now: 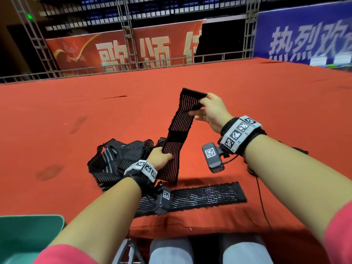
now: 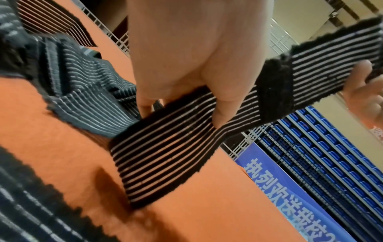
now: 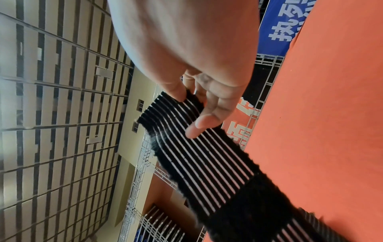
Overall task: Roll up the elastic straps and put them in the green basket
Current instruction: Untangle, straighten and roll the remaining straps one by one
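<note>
both hands pinch one black striped strap above the red table.

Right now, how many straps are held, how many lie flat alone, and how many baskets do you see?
Held strap, gripped by left hand and right hand: 1
Flat strap alone: 1
Tangled pile: number of straps cannot be told
Green basket: 1
Total counted: 3

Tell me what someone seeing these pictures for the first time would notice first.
First, the black striped elastic strap held up over the middle of the red table, the right hand pinching its upper end and the left hand gripping it lower down. Next, a tangled heap of straps lies behind the left hand, and one flat strap lies near the front edge. A corner of the green basket shows at the lower left.
</note>
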The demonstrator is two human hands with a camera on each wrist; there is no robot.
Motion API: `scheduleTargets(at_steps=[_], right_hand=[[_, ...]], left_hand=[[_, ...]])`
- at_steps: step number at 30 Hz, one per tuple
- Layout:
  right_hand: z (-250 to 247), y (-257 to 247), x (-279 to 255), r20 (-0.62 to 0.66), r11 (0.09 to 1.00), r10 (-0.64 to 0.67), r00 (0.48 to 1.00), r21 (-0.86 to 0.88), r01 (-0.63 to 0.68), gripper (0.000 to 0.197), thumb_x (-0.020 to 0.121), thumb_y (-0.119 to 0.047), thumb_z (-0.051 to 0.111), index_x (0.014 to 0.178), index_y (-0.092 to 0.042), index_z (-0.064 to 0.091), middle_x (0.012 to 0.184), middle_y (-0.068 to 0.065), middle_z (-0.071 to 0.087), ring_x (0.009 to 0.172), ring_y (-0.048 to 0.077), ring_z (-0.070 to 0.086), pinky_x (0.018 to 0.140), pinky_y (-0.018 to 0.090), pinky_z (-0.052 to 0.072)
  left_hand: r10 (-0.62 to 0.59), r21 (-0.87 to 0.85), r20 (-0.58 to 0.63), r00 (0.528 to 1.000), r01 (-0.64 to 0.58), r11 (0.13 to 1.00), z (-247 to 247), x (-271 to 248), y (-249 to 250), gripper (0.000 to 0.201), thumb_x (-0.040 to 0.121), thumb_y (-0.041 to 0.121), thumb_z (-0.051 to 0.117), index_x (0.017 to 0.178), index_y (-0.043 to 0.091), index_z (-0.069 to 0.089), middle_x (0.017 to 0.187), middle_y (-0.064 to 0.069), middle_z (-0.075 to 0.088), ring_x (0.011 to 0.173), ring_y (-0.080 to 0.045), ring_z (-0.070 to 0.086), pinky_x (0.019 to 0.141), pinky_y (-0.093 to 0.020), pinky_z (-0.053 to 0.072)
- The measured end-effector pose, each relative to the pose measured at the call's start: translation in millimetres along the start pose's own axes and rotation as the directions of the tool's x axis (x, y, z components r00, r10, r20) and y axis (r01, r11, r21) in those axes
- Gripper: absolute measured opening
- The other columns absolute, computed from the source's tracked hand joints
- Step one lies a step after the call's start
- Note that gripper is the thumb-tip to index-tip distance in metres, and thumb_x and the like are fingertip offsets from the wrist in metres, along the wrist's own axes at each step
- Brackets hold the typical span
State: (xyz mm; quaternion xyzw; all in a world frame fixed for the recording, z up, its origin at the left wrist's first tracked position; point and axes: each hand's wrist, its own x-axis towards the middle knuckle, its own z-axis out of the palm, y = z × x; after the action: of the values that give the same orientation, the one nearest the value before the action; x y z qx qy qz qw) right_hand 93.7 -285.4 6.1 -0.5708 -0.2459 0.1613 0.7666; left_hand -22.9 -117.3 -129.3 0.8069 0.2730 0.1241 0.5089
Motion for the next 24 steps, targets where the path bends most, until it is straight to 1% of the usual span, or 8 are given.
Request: scheduleTargets(at_steps=[4, 7, 9, 13, 16, 18, 21, 24], right_hand=[[-18.5, 3.1, 0.4, -0.068, 0.999, 0.035, 0.997, -0.01, -0.036, 0.012, 0.099, -0.007, 0.044, 0.095, -0.016, 0.051, 0.085, 0.006, 0.059, 0.056, 0.018, 0.062, 0.045, 0.023, 0.043], [-34.1, 10.1, -5.0, -0.108, 0.991, 0.084, 0.991, -0.095, -0.095, 0.019, 0.098, -0.009, 0.051, 0.084, -0.021, 0.054, 0.068, 0.0, 0.047, 0.05, 0.015, 0.044, 0.046, 0.022, 0.038], [-42.7, 15.1, -10.8, -0.116, 0.983, 0.14, 0.983, -0.105, -0.152, 0.022, 0.099, -0.007, 0.046, 0.083, -0.022, 0.051, 0.06, 0.0, 0.04, 0.049, 0.016, 0.037, 0.046, 0.021, 0.038], [-55.4, 18.4, -31.6, -0.078, 0.965, 0.222, 0.972, -0.125, -0.23, 0.018, 0.1, -0.007, 0.04, 0.09, -0.018, 0.049, 0.062, 0.006, 0.049, 0.047, 0.021, 0.052, 0.047, 0.026, 0.049], [-67.7, 21.8, -49.3, -0.052, 0.943, 0.31, 0.949, -0.109, -0.314, 0.015, 0.097, -0.014, 0.042, 0.098, -0.008, 0.055, 0.079, 0.016, 0.068, 0.058, 0.03, 0.068, 0.051, 0.029, 0.053], [-75.4, 25.2, -59.2, -0.038, 0.919, 0.384, 0.923, -0.079, -0.385, 0.02, 0.096, -0.023, 0.037, 0.096, -0.009, 0.051, 0.09, 0.021, 0.071, 0.068, 0.037, 0.071, 0.054, 0.029, 0.052], [-85.2, 32.2, -74.1, -0.063, 0.881, 0.447, 0.892, -0.138, -0.452, 0.032, 0.094, -0.039, 0.046, 0.08, -0.012, 0.052, 0.075, 0.014, 0.068, 0.068, 0.036, 0.069, 0.056, 0.028, 0.048], [-92.3, 42.1, -90.5, -0.11, 0.851, 0.447, 0.888, -0.256, -0.459, 0.012, 0.092, -0.013, 0.054, 0.08, -0.01, 0.052, 0.067, 0.012, 0.063, 0.054, 0.029, 0.067, 0.048, 0.025, 0.05]], left_hand=[[0.05, 0.17, -0.086, 0.995, -0.035, 0.985, -19.8, -9.4, -0.1, 0.007, 0.079, 0.004, 0.066, 0.079, 0.009, 0.062, 0.071, -0.006, 0.066, 0.065, -0.026, 0.065, 0.059, -0.028, 0.052], [0.082, 0.31, -0.137, 0.987, -0.036, 0.95, -33.8, -14.4, -5.2, 0.009, 0.076, 0.004, 0.069, 0.08, 0.012, 0.065, 0.073, -0.006, 0.068, 0.069, -0.024, 0.067, 0.063, -0.03, 0.052], [0.07, 0.385, -0.183, 0.981, 0.006, 0.923, -41.6, -20.0, -10.0, 0.015, 0.074, 0.004, 0.07, 0.077, 0.018, 0.063, 0.071, -0.002, 0.066, 0.071, -0.024, 0.066, 0.065, -0.028, 0.049], [0.059, 0.443, -0.261, 0.964, 0.065, 0.894, -51.8, -33.6, -23.8, 0.019, 0.073, 0.005, 0.069, 0.073, 0.021, 0.06, 0.074, 0.001, 0.064, 0.08, -0.025, 0.065, 0.071, -0.027, 0.049], [0.063, 0.463, -0.29, 0.955, 0.082, 0.882, -54.7, -47.5, -35.3, 0.017, 0.075, 0.007, 0.065, 0.073, 0.022, 0.057, 0.078, -0.001, 0.064, 0.082, -0.027, 0.064, 0.072, -0.031, 0.052], [0.07, 0.472, -0.308, 0.949, 0.088, 0.877, -56.1, -57.4, -41.2, 0.015, 0.075, 0.007, 0.062, 0.074, 0.021, 0.056, 0.08, -0.002, 0.065, 0.083, -0.028, 0.063, 0.074, -0.032, 0.051], [0.077, 0.473, -0.319, 0.945, 0.088, 0.877, -58.3, -69.2, -49.8, 0.014, 0.077, 0.007, 0.056, 0.076, 0.021, 0.052, 0.081, -0.004, 0.064, 0.081, -0.03, 0.063, 0.071, -0.034, 0.051], [0.07, 0.439, -0.331, 0.941, 0.088, 0.894, -60.4, -78.0, -55.6, 0.015, 0.079, 0.006, 0.05, 0.078, 0.021, 0.046, 0.078, -0.008, 0.063, 0.069, -0.032, 0.067, 0.065, -0.04, 0.059]])
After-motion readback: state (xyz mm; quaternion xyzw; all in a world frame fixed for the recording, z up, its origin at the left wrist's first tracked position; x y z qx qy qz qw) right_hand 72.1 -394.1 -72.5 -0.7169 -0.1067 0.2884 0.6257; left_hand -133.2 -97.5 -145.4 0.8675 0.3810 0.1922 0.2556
